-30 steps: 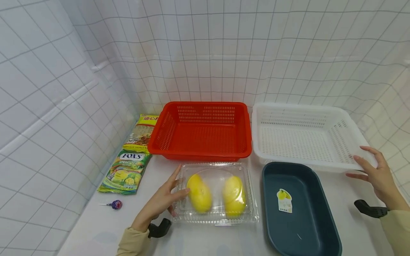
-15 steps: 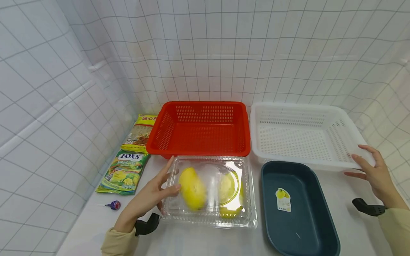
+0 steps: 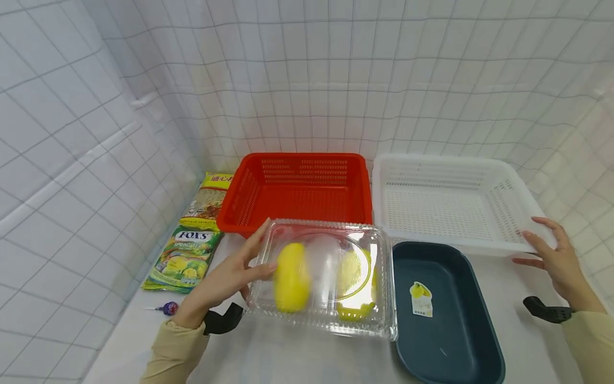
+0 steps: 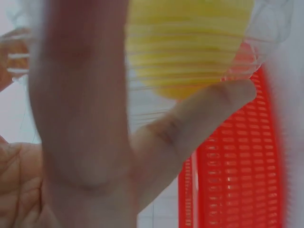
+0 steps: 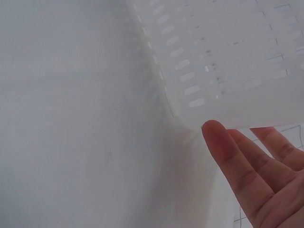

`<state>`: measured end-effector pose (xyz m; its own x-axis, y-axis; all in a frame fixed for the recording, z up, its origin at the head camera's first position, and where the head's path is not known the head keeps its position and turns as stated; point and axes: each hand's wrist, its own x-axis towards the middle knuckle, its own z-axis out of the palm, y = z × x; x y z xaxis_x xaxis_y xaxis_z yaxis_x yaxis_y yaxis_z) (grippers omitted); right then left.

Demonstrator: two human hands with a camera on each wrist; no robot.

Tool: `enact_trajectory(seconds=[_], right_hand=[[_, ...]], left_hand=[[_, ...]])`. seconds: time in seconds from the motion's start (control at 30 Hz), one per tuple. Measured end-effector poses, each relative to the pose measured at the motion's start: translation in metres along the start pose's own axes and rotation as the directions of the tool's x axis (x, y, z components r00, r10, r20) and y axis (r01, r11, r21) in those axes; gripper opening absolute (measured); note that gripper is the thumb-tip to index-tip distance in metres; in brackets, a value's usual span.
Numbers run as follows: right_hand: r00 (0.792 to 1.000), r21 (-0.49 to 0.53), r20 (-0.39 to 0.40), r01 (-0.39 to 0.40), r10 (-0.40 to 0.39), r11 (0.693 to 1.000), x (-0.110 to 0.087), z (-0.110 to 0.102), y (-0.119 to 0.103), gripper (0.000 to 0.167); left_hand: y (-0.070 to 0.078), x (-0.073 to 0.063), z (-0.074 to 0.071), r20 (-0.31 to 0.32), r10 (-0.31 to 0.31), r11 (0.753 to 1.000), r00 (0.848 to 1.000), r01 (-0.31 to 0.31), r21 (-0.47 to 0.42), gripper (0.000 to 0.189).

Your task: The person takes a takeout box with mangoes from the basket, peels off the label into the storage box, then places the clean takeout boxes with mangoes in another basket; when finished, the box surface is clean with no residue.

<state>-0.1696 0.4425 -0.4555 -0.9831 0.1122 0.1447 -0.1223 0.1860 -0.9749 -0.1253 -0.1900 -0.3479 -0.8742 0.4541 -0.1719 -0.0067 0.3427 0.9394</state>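
My left hand (image 3: 223,282) grips the left side of a clear plastic clamshell box (image 3: 318,272), thumb on top. Inside lie two yellow fruits (image 3: 292,277), whose kind is hard to tell. The box is tilted and raised off the table, its far edge overlapping the red basket's front and its right edge the blue tray. In the left wrist view, a yellow fruit (image 4: 190,42) shows through the ridged wall. My right hand (image 3: 558,261) holds the near right corner of a white basket (image 3: 446,213), the thumb outside the wall and other fingers over the rim.
A red basket (image 3: 307,197) stands behind the box. The dark blue tray (image 3: 446,330) sits in front of the white basket, with a fruit sticker (image 3: 421,300) inside. Along the left lie a green candy bag (image 3: 184,258), a yellow food packet (image 3: 208,202) and a lollipop (image 3: 168,308).
The left hand has raised the clamshell box off the table, tilting it and then shifting it right over the blue tray's edge. The right hand stays at the white basket's corner.
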Motion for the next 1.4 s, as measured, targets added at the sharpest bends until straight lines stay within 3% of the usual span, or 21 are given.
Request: enact_trajectory(seconds=[0.13,0.37,0.6,0.7,0.93,1.07,1.23,1.4], right_hand=[[1.0,0.075,0.022,-0.008,0.006,0.997,-0.001,0.003,-0.005,0.05],[1.0,-0.091,0.023,0.011,-0.009,0.996,0.006,-0.01,0.017,0.051],[1.0,-0.075,0.002,-0.008,0.008,0.997,0.007,-0.007,0.015,0.05],[1.0,-0.084,0.019,0.0,0.002,0.996,0.007,-0.007,0.014,0.051],[0.999,-0.062,0.042,-0.02,0.023,0.998,0.004,-0.009,0.009,0.051],[0.999,-0.067,0.043,-0.025,0.027,0.997,0.011,-0.02,0.029,0.054],[0.998,-0.071,0.052,-0.029,0.033,0.997,0.014,-0.022,0.033,0.057],[0.998,-0.12,0.034,-0.05,0.055,0.991,0.005,-0.01,0.007,0.052]], left_hand=[[0.013,0.018,-0.002,0.005,0.033,0.999,0.999,-0.033,0.007,0.083],[0.038,0.052,0.006,-0.03,0.077,0.997,0.997,-0.077,-0.003,0.085],[0.052,0.092,0.022,-0.048,0.091,0.994,0.995,-0.094,-0.047,0.084],[0.061,0.109,0.032,-0.047,0.092,0.991,0.995,-0.096,-0.094,0.086],[0.074,0.162,0.057,-0.063,0.155,0.973,0.986,-0.164,-0.164,0.09],[0.082,0.191,0.072,-0.059,0.151,0.967,0.987,-0.16,-0.196,0.093],[0.086,0.221,0.095,-0.065,0.138,0.979,0.988,-0.146,-0.14,0.095],[0.09,0.242,0.118,-0.03,0.131,0.988,0.991,-0.133,-0.082,0.097]])
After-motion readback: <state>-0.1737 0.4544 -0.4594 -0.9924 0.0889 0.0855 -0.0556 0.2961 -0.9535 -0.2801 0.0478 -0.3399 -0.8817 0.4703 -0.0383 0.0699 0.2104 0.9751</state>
